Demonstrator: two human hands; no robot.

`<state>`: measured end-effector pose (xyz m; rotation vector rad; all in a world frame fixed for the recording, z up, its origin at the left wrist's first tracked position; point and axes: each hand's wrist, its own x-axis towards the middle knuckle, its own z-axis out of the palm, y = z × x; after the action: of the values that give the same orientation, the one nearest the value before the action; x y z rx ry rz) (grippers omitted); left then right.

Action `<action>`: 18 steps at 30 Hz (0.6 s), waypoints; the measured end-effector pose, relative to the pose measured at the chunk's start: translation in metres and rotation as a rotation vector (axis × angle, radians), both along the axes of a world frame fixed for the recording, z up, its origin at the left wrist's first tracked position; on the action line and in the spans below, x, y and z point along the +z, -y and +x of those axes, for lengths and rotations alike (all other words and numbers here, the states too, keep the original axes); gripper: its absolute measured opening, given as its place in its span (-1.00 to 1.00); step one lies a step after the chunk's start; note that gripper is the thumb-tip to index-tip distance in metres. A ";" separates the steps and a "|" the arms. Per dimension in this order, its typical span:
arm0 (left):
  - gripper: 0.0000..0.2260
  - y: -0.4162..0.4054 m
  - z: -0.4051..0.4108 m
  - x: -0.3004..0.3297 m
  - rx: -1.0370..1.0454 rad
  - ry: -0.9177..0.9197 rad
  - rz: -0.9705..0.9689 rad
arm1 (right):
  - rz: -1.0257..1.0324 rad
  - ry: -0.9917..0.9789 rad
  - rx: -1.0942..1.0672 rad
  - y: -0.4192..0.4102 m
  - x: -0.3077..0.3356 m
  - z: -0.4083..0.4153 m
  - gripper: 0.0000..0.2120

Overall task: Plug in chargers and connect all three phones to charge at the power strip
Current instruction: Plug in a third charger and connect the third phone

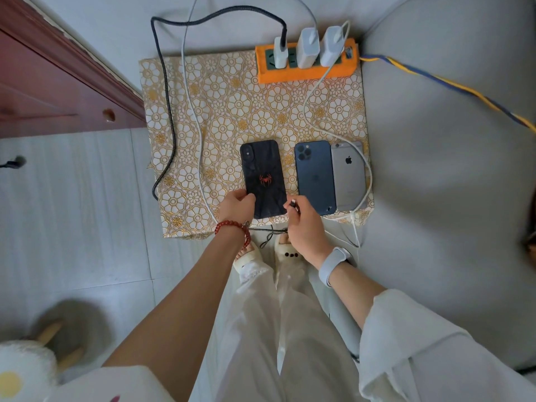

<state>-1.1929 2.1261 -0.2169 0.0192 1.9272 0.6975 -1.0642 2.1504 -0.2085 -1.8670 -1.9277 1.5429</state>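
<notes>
Three phones lie face down on a flower-patterned mat (220, 94): a black phone (262, 177) with a red spider mark, a blue phone (314, 177) and a grey phone (348, 175). My left hand (236, 206) grips the black phone's lower left corner. My right hand (304, 224) pinches the plug end of the black braided cable (164, 91) just right of that phone's bottom edge. Three white chargers (308, 47) sit in the orange power strip (306, 71). A white cable (367, 181) curls round to the grey phone's bottom end.
A red-brown wooden cabinet (52, 76) stands at the left. A blue-and-yellow cord (452, 85) runs right from the strip across a grey cushion (452, 169). Another white cable (195, 120) crosses the mat. My slippered feet (261, 256) stand below the mat's near edge.
</notes>
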 end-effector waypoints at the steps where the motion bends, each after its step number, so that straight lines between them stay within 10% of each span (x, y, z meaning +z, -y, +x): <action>1: -0.69 0.000 0.000 -0.001 -0.008 0.009 0.013 | -0.005 -0.023 -0.027 -0.002 0.001 0.001 -0.81; 18: -0.86 0.019 -0.018 0.028 0.399 0.424 0.219 | -0.088 -0.101 0.063 0.025 0.050 0.012 -0.91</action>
<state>-1.2111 2.1068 -0.1892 -0.3588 1.4509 1.0807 -1.0524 2.1254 -0.1583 -1.7378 -1.9230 1.7324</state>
